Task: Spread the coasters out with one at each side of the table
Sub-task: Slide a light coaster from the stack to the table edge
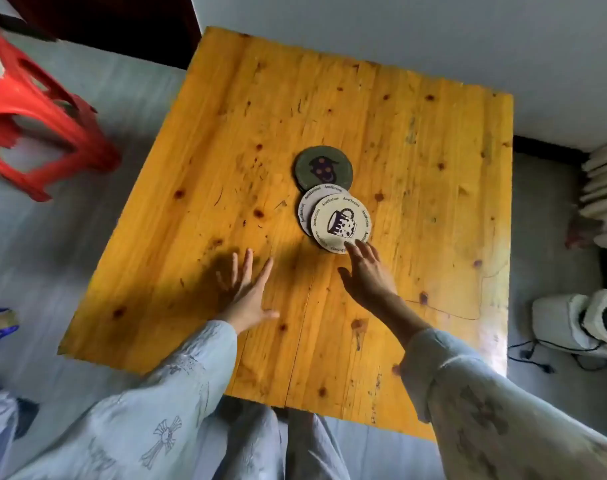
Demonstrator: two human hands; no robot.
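Three round coasters overlap in a short row at the middle of the yellow wooden table (433,140). Farthest from me is a dark green coaster (324,167) with a face drawing. A pale coaster (306,209) lies partly under the cream coaster (341,223) that shows a mug drawing. My right hand (366,275) reaches forward, its fingertips touching the near edge of the cream coaster, fingers apart. My left hand (248,289) hovers flat over bare wood to the left of the coasters, fingers spread, holding nothing.
A red plastic stool (35,109) stands on the floor at the left of the table. White padded items (603,195) and a white device with a cable (579,323) sit on the floor at the right. A white wall runs behind the table.
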